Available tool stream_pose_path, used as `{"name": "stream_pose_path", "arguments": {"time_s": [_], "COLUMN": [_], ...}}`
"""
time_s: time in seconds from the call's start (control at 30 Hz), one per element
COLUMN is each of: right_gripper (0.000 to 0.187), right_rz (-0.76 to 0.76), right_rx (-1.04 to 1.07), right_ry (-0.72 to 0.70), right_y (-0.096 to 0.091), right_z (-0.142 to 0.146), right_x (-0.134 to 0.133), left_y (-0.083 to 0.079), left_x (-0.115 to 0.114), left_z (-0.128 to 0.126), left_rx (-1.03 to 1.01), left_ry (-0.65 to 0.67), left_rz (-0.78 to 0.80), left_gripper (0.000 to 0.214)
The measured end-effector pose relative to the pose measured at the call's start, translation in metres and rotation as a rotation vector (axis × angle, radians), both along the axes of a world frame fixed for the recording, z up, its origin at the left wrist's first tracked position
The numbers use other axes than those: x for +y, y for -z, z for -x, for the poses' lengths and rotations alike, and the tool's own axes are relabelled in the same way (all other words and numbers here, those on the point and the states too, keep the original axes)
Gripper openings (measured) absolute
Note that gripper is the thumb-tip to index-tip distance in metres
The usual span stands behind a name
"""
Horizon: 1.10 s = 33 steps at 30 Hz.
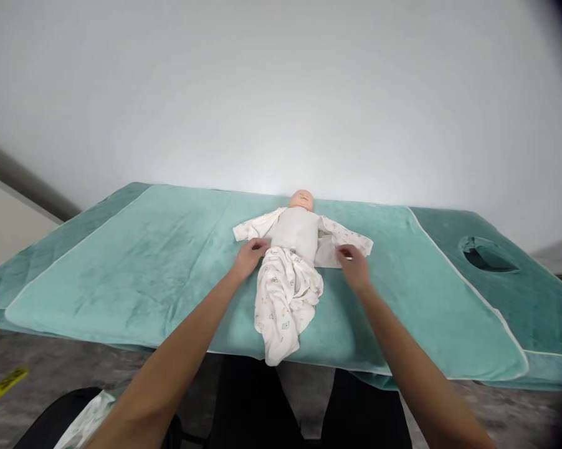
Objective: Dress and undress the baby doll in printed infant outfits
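A baby doll (295, 227) lies on its back on the teal bed cover, head toward the wall. Its arms are inside the spread sleeves of a white patterned baby shirt (349, 237), which lies open at the front and shows the pale torso. White patterned cloth (285, 305) covers the doll's lower body, with its end hanging at the bed's near edge. My left hand (250, 257) is closed in a pinch at the shirt's edge beside the doll's waist. My right hand (354, 267) pinches the shirt's front panel, drawn out to the right.
The teal cover (122, 262) spreads over a long bed against a white wall (281, 93). A round face hole (489, 255) opens at the bed's right end. Lower left are patterned fabric (87, 419) on a dark seat and a yellow strip (4, 388) on the floor.
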State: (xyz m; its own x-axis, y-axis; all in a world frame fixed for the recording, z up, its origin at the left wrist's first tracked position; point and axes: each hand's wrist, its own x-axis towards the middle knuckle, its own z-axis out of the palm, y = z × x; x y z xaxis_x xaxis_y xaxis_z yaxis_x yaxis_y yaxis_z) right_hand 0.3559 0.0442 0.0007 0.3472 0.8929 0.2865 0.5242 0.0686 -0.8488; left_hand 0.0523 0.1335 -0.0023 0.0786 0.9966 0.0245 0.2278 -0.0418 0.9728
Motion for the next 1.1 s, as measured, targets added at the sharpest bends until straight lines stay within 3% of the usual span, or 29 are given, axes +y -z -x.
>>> {"name": "stream_pose_path", "arguments": {"time_s": [0.13, 0.27, 0.37, 0.43, 0.53, 0.67, 0.77, 0.87, 0.97, 1.1], "right_gripper": [0.024, 0.022, 0.016, 0.016, 0.018, 0.016, 0.02, 0.026, 0.027, 0.02], "right_rz": [0.109, 0.03, -0.068, -0.116, -0.15, -0.072, -0.021, -0.047, -0.087, -0.173], "right_rx": [-0.036, -0.207, -0.353, -0.416, -0.434, -0.353, -0.206, -0.011, 0.06, 0.055], "right_ry": [-0.412, -0.593, -0.554, -0.499, -0.429, -0.249, -0.098, -0.026, -0.071, -0.2], "right_y": [0.009, 0.024, 0.027, 0.026, 0.026, 0.025, 0.023, 0.028, 0.034, 0.035], "right_z": [0.035, 0.028, 0.022, 0.023, 0.026, 0.021, 0.016, 0.017, 0.018, 0.017], "right_x": [0.007, 0.005, 0.003, 0.005, 0.023, 0.066, 0.096, 0.11, 0.114, 0.115], "left_y": [-0.009, -0.017, -0.02, -0.02, -0.016, -0.008, -0.004, -0.002, -0.002, -0.002], "left_x": [-0.011, -0.015, -0.015, -0.011, 0.006, 0.043, 0.063, 0.07, 0.07, 0.073], "left_z": [-0.004, 0.01, 0.013, 0.009, -0.001, -0.023, -0.043, -0.056, -0.052, -0.036], "left_rx": [0.032, 0.176, 0.283, 0.303, 0.269, 0.247, 0.156, 0.091, 0.088, 0.047], "left_ry": [0.27, 0.5, 0.592, 0.574, 0.415, 0.128, 0.041, -0.018, 0.024, 0.312], "left_rz": [0.077, 0.047, -0.04, -0.119, -0.2, -0.214, -0.212, -0.189, -0.176, -0.133], "left_gripper": [0.035, 0.035, 0.035, 0.032, 0.026, 0.024, 0.025, 0.025, 0.025, 0.023]}}
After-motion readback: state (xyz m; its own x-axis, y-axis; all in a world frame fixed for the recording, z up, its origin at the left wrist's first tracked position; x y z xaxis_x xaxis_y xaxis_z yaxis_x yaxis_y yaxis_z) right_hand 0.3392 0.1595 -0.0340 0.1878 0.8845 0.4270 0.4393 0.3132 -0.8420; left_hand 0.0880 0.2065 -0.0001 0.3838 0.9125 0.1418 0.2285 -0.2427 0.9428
